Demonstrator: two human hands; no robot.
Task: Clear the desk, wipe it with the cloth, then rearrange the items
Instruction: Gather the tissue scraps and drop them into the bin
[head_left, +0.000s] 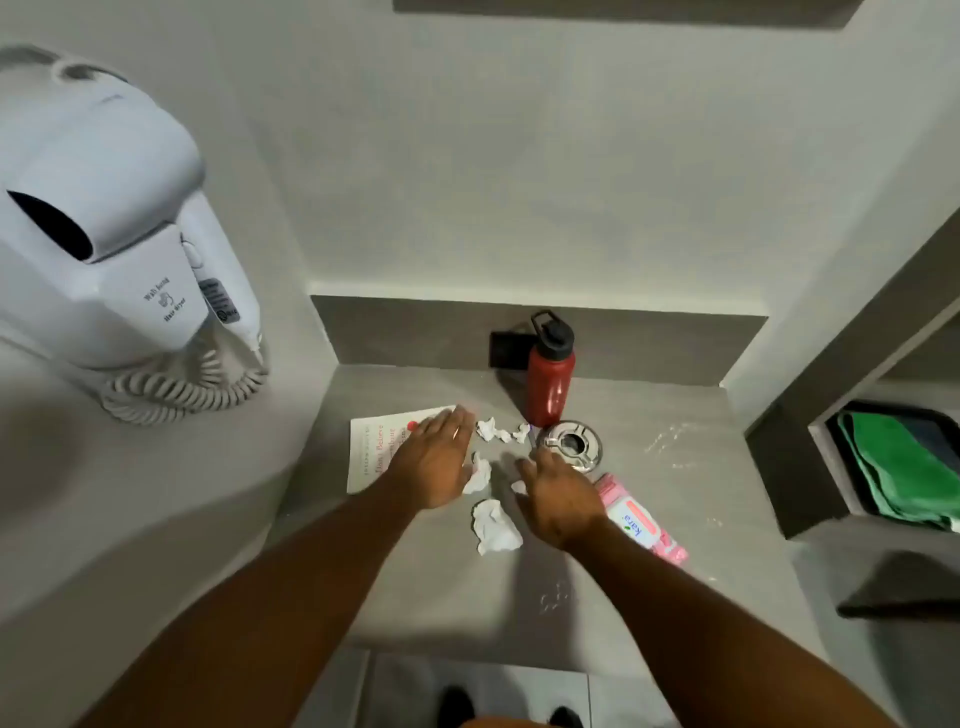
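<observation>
On the grey desk (649, 519) lie several crumpled white tissues (493, 527), with smaller scraps (491, 430) farther back. My left hand (434, 462) hovers flat, fingers straight, over a white printed book (369, 452) and the edge of one tissue. My right hand (558, 499) is spread just right of the tissues, in front of a metal ashtray (571, 446). A red bottle (550, 382) with a black cap stands at the back. A pink wipes pack (641, 525) lies to the right. A green cloth (893, 467) sits in a side shelf.
A white wall-hung hair dryer (104, 234) with a coiled cord juts out at the left. A black wall socket (509, 351) is behind the bottle. White powdery marks (670, 436) dot the desk's right side. A dark shelf unit (779, 457) borders the right.
</observation>
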